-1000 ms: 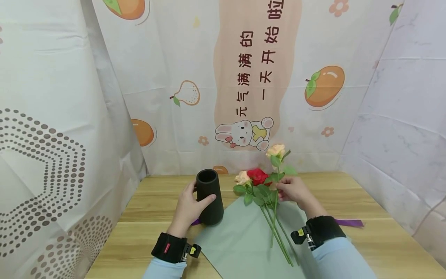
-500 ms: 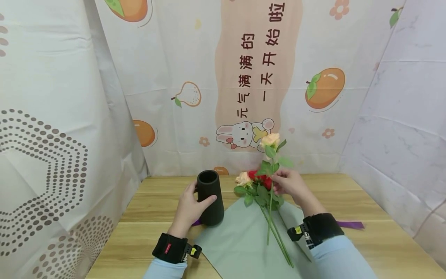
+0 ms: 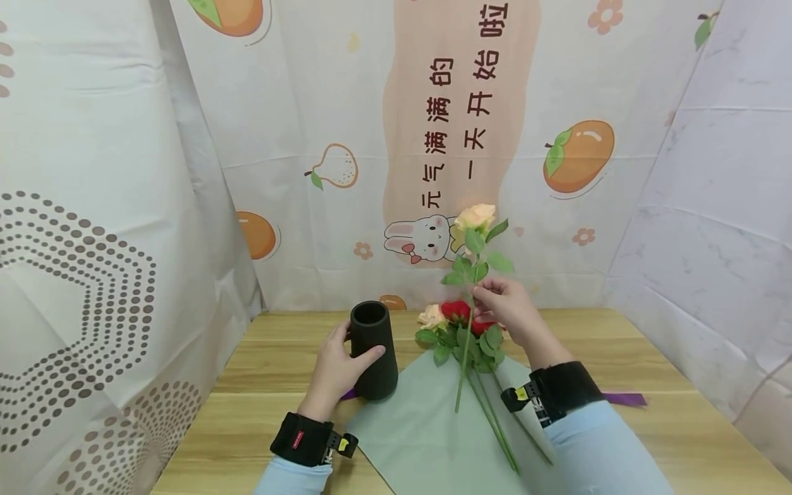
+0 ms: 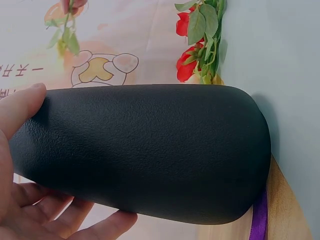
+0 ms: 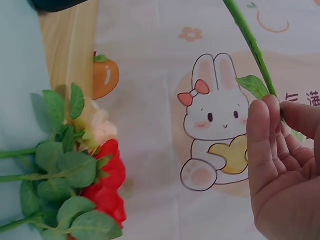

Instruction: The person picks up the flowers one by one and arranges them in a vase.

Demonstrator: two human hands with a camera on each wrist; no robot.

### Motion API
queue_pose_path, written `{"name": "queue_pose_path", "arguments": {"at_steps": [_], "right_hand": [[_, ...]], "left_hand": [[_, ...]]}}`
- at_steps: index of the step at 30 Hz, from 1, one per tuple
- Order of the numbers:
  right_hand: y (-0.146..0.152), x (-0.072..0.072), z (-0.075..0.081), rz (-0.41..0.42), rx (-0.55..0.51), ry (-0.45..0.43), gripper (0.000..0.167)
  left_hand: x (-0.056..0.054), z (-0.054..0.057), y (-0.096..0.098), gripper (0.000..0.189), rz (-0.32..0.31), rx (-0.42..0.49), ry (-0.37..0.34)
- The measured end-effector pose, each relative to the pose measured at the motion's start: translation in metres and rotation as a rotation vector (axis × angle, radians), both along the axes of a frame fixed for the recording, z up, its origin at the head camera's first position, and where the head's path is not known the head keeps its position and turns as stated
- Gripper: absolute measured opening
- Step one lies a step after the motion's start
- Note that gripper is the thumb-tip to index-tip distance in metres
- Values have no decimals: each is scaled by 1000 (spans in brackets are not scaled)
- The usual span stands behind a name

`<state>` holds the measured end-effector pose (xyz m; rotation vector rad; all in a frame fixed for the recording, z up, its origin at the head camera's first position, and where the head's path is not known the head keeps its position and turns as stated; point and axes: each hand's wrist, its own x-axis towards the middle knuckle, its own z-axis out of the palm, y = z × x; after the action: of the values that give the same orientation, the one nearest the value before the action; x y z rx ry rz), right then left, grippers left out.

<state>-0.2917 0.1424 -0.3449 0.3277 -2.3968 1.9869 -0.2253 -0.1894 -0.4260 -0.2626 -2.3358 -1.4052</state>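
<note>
A black vase (image 3: 374, 361) stands upright on the table, its open mouth facing up. My left hand (image 3: 339, 371) grips it from the left, thumb across the front and fingers behind, as the left wrist view (image 4: 145, 150) also bears out. Between thumb and fingertips, my right hand (image 3: 510, 309) pinches the green stem of a peach rose (image 3: 475, 218), held upright above the other flowers with its stem end pointing down. Below lie red roses (image 3: 456, 311) and another peach rose (image 3: 431, 316), their stems stretched toward me. In the right wrist view the pinched stem (image 5: 247, 37) shows without its bloom.
Pale green wrapping paper (image 3: 427, 440) covers the middle of the wooden table (image 3: 266, 357) under the flowers. A purple ribbon (image 3: 625, 399) sticks out on the right, with more purple beside the vase. A printed cloth (image 3: 297, 240) hangs behind the table.
My right hand has lifted the peach rose up and slightly left, away from the flowers on the paper. My left hand and the vase have stayed in place.
</note>
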Motion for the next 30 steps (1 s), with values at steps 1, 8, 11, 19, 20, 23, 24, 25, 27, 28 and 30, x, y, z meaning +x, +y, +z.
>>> {"name": "queue_pose_path", "arguments": {"at_steps": [1, 8, 11, 19, 20, 23, 24, 25, 27, 28, 30], "right_hand": [[-2, -1, 3, 0, -3, 8, 22], [-13, -3, 23, 10, -52, 31, 24], [-16, -6, 31, 6, -74, 43, 24], [-26, -11, 52, 15, -103, 82, 24], [-28, -12, 54, 14, -108, 86, 24], [-31, -14, 60, 15, -123, 95, 23], [-32, -16, 61, 13, -133, 94, 22], [-33, -17, 62, 12, -140, 92, 22], [-35, -19, 65, 12, -149, 93, 22], [-36, -21, 67, 11, -156, 94, 22], [-38, -23, 69, 7, -163, 98, 24]], "left_hand": [[0, 0, 0, 69, 0, -1, 2], [-1, -1, -1, 70, 2, -5, 9], [0, -1, -1, 70, 0, -3, 5], [-1, 0, -1, 69, -4, -2, 6], [-1, 0, -1, 69, -1, -7, 8], [-2, -1, -1, 69, 8, -21, 14], [-2, -1, -1, 69, 8, -24, 18], [-2, -1, -1, 68, 7, -25, 20], [-2, -1, -2, 68, 4, -24, 24], [-2, -1, -2, 68, 1, -23, 25], [-2, -2, -2, 69, -2, -22, 25]]}}
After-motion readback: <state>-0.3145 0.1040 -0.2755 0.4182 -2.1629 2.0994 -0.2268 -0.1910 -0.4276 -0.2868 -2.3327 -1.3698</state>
